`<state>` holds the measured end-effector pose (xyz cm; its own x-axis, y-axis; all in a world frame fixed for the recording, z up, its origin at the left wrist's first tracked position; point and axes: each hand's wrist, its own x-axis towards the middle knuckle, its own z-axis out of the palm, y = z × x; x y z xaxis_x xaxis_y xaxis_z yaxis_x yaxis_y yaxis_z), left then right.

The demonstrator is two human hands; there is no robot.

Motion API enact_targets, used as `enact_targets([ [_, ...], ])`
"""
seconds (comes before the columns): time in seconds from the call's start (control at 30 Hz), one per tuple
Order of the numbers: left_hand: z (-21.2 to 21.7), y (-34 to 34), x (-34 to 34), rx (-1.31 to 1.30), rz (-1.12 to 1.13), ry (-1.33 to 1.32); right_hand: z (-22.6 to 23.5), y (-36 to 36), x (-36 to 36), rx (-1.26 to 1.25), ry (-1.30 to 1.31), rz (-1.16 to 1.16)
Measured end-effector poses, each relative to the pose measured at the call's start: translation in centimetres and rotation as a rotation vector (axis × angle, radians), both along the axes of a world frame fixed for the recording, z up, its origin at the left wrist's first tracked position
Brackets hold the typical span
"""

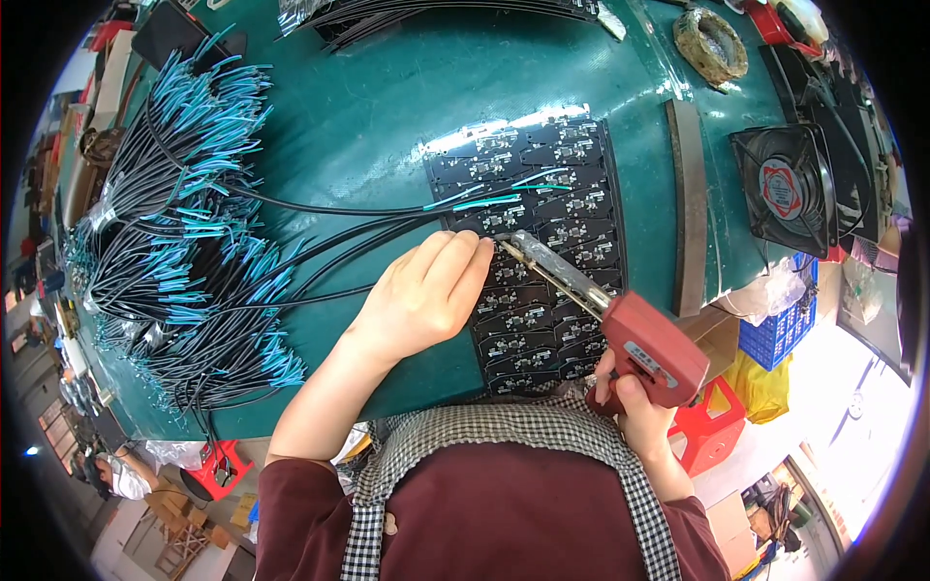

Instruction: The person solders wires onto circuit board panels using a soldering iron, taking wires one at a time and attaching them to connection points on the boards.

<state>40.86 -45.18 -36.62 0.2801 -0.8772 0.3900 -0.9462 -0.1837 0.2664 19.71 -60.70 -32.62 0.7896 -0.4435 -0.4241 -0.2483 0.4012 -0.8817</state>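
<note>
The soldering gun (654, 353), red-bodied, is gripped by the handle in the right hand (635, 392), with the fingers clamped around it. The barrel is angled up and left across the black circuit board panel (572, 223), which lies flat on the green table (339, 107). The fingertips of the left hand (417, 290) are brought together over the panel, just beside the gun's tip. 1 black cable runs in behind this hand; whether its end is pinched there cannot be told, as it is hidden by the fingers.

Several other black cables (358, 210) extend from the large cable bundle (194, 228) at the left, and their blue-green ends rest on the panel's upper part.

The step in hand is judged to be the soldering of 1 wire at a board pad. Contact between tip and pad cannot be confirmed. For the next move, the wire should be kept still, the tip placed squarely on the pad, and the fingertips kept clear of the hot metal.
</note>
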Motion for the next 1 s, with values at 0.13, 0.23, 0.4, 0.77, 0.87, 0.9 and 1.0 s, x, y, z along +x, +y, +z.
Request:
enact_targets([
  [0.13,0.0,-0.2,-0.2,0.011,0.01,0.024,-0.4,0.1,-1.1,-0.033,0.075,0.029],
  [0.23,0.2,-0.3,-0.2,0.014,0.001,0.017,-1.5,-0.1,-1.9,-0.302,0.08,0.189],
  [0.4,0.2,-0.2,-0.2,0.012,-0.003,0.009,-0.7,0.6,-0.7,-0.052,-0.027,0.059],
  [0.77,0.2,-0.3,-0.5,0.011,0.026,-0.105,-0.1,0.8,-1.7,-0.03,-0.093,0.005],
  [0.87,-0.1,-0.2,-0.6,-0.068,0.059,-0.119,-0.1,0.9,-1.9,-0.01,-0.08,-0.004],
  [0.9,-0.2,0.0,-0.8,-0.081,0.053,-0.144,-0.1,1.0,-2.0,-0.006,-0.084,-0.003],
  [1.0,-0.2,0.0,-1.0,-0.084,0.041,-0.166,-0.1,1.0,-2.1,0.004,-0.073,-0.005],
])
